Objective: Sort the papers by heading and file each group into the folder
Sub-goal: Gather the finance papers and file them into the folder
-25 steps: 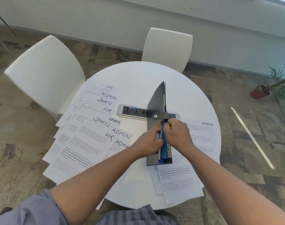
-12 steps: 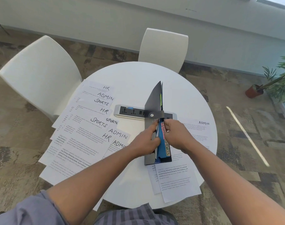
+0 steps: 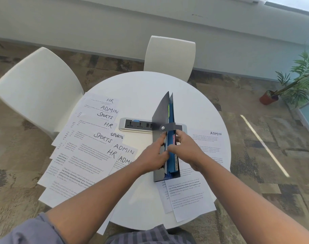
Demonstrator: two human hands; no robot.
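A grey expanding folder (image 3: pixel 161 110) stands on its edge at the middle of the round white table (image 3: pixel 141 85), with blue dividers (image 3: pixel 171 147) and coloured tabs showing inside. My left hand (image 3: pixel 154 152) grips the folder's left flap. My right hand (image 3: pixel 183 147) pinches the dividers and spreads them to the right. Several sheets headed HR, ADMIN and SPORTS (image 3: pixel 90 143) lie fanned out on the table's left. One ADMIN sheet (image 3: pixel 208 140) lies on the right, and more sheets (image 3: pixel 187 196) lie under the folder toward me.
A grey power socket strip (image 3: pixel 135 124) is set in the table behind the folder. Two white chairs (image 3: pixel 36 90) (image 3: pixel 169 55) stand at the left and far side. A potted plant (image 3: pixel 294 85) stands on the carpet at the right.
My right hand has slid toward me along the dividers and pulled them wider, showing a pink tab. The view has shifted slightly. The folder and papers stay in place.
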